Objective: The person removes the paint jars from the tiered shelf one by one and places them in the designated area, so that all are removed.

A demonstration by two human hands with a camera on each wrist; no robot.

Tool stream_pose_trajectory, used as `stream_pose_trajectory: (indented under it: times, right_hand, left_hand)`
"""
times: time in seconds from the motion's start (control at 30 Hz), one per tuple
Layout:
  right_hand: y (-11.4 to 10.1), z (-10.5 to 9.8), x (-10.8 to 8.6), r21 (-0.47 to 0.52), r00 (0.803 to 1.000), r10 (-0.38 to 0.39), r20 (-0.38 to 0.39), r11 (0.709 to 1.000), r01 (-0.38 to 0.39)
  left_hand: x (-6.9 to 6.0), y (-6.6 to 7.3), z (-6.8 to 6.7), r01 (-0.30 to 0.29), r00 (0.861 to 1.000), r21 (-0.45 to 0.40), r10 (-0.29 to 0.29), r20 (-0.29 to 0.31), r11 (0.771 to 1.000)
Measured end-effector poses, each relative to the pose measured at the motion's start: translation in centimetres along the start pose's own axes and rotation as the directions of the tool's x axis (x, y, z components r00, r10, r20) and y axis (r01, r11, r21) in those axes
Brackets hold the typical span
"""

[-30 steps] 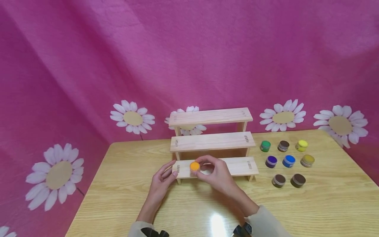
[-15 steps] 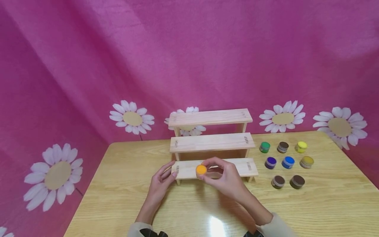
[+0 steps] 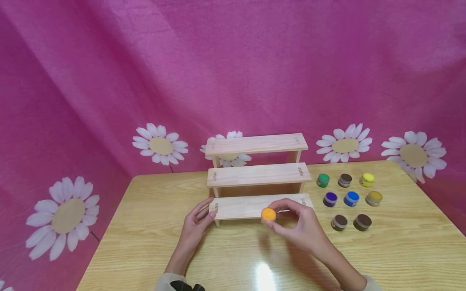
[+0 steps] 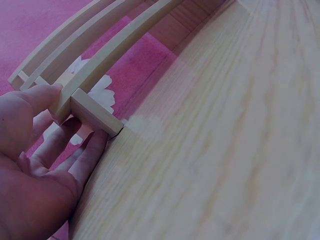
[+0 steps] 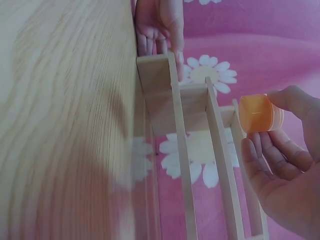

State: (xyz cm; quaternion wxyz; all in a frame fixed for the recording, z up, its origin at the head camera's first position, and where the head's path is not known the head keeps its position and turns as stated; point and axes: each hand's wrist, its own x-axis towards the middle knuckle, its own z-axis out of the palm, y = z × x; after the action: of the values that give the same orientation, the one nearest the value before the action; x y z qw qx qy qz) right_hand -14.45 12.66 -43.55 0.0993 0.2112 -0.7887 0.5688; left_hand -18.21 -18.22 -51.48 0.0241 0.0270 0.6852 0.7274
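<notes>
In the head view, my right hand (image 3: 305,229) pinches a small orange paint jar (image 3: 268,215) between thumb and fingers. The jar is raised in front of the lowest step of a three-tier wooden stand (image 3: 244,207). From the right wrist, the jar (image 5: 256,113) is seen side-on, clear of the boards. My left hand (image 3: 193,228) holds the stand's lower left corner. Up close, the left wrist view has the thumb of that hand (image 4: 37,185) on the lowest board's end and its fingers against the end support (image 4: 97,114).
Several paint jars stand in rows right of the stand: green (image 3: 323,180), yellow (image 3: 367,180), purple (image 3: 330,199), blue (image 3: 351,198), ochre (image 3: 373,198) and dark brown ones (image 3: 362,222). A pink flowered cloth (image 3: 233,72) hangs behind the wooden table (image 3: 160,210).
My right hand has carried the orange jar off the lowest step, rightward and toward me. The left hand keeps its place at the stand's corner.
</notes>
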Motion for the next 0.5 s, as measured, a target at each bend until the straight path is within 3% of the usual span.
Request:
stream_pose_trajectory:
  times: [0.23, 0.5]
  right_hand:
    - [0.4, -2.6, -1.3, -0.05, 0.999, 0.034, -0.036, 0.998, -0.035]
    - [0.8, -5.3, -2.2, -0.106, 0.996, 0.01, -0.089, 0.994, -0.02]
  left_hand:
    - [0.0, 0.0, 0.0, -0.004, 1.0, -0.006, 0.004, -0.002, 1.0]
    - [0.0, 0.0, 0.0, 0.0, 1.0, -0.006, 0.0, -0.002, 1.0]
